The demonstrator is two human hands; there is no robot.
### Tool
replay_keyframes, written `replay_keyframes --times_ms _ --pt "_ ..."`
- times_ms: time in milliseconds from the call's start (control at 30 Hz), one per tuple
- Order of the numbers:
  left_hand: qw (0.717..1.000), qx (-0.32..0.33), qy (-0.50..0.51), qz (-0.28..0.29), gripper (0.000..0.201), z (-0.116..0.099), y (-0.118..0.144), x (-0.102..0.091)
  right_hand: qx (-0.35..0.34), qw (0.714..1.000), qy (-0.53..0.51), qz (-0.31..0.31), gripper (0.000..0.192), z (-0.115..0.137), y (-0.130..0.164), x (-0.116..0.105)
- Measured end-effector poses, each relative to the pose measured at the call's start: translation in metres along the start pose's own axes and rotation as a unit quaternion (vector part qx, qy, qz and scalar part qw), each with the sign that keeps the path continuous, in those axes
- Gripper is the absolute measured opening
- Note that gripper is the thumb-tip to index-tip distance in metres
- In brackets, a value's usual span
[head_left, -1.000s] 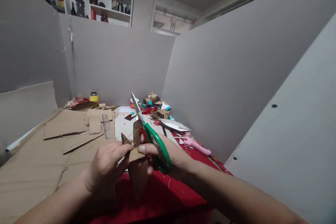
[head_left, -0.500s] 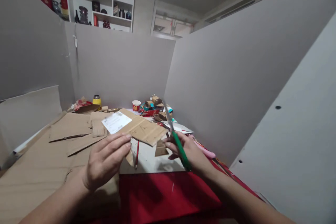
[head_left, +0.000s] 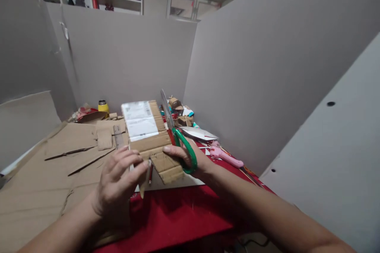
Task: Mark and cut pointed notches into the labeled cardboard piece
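1. Where flat brown sheets cover the table (head_left: 184, 217): cardboard piece (head_left: 154, 142) with white label, held upright above the red cloth, near the body.
2. Left hand (head_left: 118, 184): clenched on the piece's lower left edge, fingertips touching it.
3. Right hand (head_left: 190, 160): grasping green-handled scissors (head_left: 178, 138), blades up, along the piece's right edge.
4. Risk, as judged: blade near gripping fingers; possible nick or crooked cut if the piece flexes.
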State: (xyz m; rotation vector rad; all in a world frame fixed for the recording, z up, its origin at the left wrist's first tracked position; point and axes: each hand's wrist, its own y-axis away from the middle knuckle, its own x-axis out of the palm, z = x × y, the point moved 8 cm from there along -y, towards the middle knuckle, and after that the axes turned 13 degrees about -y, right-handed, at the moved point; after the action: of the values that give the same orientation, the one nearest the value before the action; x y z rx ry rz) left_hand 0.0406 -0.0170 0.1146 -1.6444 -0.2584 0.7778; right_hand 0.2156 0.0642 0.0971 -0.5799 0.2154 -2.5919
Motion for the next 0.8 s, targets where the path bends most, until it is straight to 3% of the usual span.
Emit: replay_keyframes --times_ms 67,167,300,400,500,667,800 --pt "0.978 -0.19 0.076 -0.049 0.029 0.032 0.005 -0.001 -0.039 0.998 0.033 -0.022 0.04 0.007 -0.002 -0.002" --pt "0.929 -0.34 0.13 -0.069 0.03 0.055 0.011 0.004 -0.057 0.993 0.085 -0.067 0.039 0.008 -0.002 -0.011" --pt "0.833 -0.477 0.269 0.073 0.023 0.068 0.02 0.04 -0.064 0.99 0.107 -0.065 0.041 0.003 -0.001 -0.018" --pt "0.754 -0.531 0.359 0.144 0.032 0.065 0.029 0.061 -0.06 0.993 0.079 -0.061 0.046 -0.003 0.0 -0.024" --pt "0.704 -0.553 0.411 0.17 0.034 0.057 0.034 0.071 -0.052 0.994 0.071 -0.063 0.047 -0.007 0.0 -0.028" --pt "0.652 -0.563 0.47 0.193 0.035 0.044 0.039 0.078 -0.042 0.994 0.081 -0.065 0.046 -0.01 0.0 -0.025" --pt "0.646 -0.576 0.471 0.171 0.026 0.049 0.044 0.079 -0.025 0.993 0.089 -0.076 0.048 -0.013 0.002 -0.021"
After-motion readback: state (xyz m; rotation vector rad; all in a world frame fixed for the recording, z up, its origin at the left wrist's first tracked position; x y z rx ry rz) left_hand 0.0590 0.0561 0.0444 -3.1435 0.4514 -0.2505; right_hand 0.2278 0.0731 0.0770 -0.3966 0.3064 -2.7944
